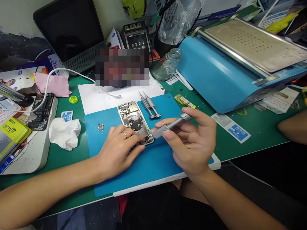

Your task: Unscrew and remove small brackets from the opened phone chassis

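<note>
An opened smartphone (128, 111) with its inner parts bare lies on a blue mat (153, 169). The fingers of my left hand (120, 148) are bent together over its lower end, pressing there. A silver precision screwdriver (171, 125) is in my right hand (196, 143), gripped between thumb and fingers. It slants down to the left, and its tip is at the phone's bottom edge, near my left fingertips. Two more grey screwdrivers (149, 105) lie beside the phone's upper right. Left of the phone sits a small metal part (100, 127) with tiny pieces around it.
A blue machine with a metal plate (206, 70) fills the right back. Behind the mat are white paper (90, 99), a glass jar (165, 65) and a white cable (51, 72). Crumpled tissue (64, 132) and a yellow battery box (13, 137) lie left. Another person's limb (294, 124) shows at right.
</note>
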Tool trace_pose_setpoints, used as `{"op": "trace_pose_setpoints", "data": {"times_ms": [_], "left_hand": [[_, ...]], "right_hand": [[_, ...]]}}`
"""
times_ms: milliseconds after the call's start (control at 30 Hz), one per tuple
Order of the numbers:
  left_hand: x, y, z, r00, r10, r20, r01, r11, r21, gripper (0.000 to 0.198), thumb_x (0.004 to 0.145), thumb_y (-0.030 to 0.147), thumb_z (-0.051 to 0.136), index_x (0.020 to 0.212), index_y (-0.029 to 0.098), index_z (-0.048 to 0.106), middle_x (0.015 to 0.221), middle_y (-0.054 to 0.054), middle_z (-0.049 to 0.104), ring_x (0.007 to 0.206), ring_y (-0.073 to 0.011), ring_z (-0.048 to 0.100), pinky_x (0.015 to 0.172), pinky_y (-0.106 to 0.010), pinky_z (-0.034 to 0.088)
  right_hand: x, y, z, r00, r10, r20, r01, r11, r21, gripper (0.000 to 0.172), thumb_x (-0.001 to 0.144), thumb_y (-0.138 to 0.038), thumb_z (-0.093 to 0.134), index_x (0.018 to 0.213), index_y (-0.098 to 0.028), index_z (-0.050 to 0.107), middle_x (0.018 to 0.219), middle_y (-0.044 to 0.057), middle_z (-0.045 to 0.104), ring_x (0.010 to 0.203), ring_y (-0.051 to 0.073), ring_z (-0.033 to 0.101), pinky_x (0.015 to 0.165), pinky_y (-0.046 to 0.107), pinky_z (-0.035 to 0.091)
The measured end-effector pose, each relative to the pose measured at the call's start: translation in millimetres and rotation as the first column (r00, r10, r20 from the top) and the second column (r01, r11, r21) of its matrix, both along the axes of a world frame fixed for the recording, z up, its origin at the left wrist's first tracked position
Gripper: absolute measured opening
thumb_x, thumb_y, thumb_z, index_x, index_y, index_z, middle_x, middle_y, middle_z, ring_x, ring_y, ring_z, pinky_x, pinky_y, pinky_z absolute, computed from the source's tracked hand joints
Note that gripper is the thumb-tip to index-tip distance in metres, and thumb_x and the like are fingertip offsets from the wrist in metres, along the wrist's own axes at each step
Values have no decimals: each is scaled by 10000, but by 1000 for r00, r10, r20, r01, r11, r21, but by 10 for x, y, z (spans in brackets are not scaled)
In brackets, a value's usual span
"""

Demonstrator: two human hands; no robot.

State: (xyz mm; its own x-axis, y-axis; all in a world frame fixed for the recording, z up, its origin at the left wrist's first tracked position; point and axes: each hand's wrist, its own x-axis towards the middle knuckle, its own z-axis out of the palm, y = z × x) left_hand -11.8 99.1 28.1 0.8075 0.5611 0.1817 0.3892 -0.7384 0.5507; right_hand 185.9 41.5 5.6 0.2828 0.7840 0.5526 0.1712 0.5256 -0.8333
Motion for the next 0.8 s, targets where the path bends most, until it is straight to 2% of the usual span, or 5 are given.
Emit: {"op": "trace_pose_setpoints", "data": {"times_ms": [167, 533, 800], "left_hand": [[4, 2, -5, 1000, -4, 29, 4, 1000, 16, 171, 1055, 317, 557, 1056, 217, 696, 962, -13, 714, 883, -192, 519, 756, -370, 287], [8, 0, 2, 1000, -18, 24, 17, 1000, 17, 213, 1068, 314, 530, 1054, 217, 719, 917, -18, 738, 867, -189, 541, 752, -376, 289], [19, -4, 21, 1000, -14, 16, 13, 1000, 14, 222, 1060, 293, 532, 1004, 204, 728, 882, -8, 739, 834, -187, 530, 744, -382, 289]], "right_hand": [[-8, -4, -3, 1000, -9, -7, 9, 1000, 2, 569, 888, -105, 710, 1374, -352, 547, 1014, -1, 782, 824, 182, 780, 596, 286, 681], [-5, 26, -6, 998, -48, 42, 46, 998, 51, 612, 844, -75, 727, 1369, -346, 567, 971, -7, 788, 807, 168, 763, 599, 270, 668], [-4, 6, -6, 988, -129, 85, 126, 991, 44, 584, 863, -141, 739, 1375, -354, 559, 944, 5, 770, 771, 191, 755, 590, 317, 673]]}}
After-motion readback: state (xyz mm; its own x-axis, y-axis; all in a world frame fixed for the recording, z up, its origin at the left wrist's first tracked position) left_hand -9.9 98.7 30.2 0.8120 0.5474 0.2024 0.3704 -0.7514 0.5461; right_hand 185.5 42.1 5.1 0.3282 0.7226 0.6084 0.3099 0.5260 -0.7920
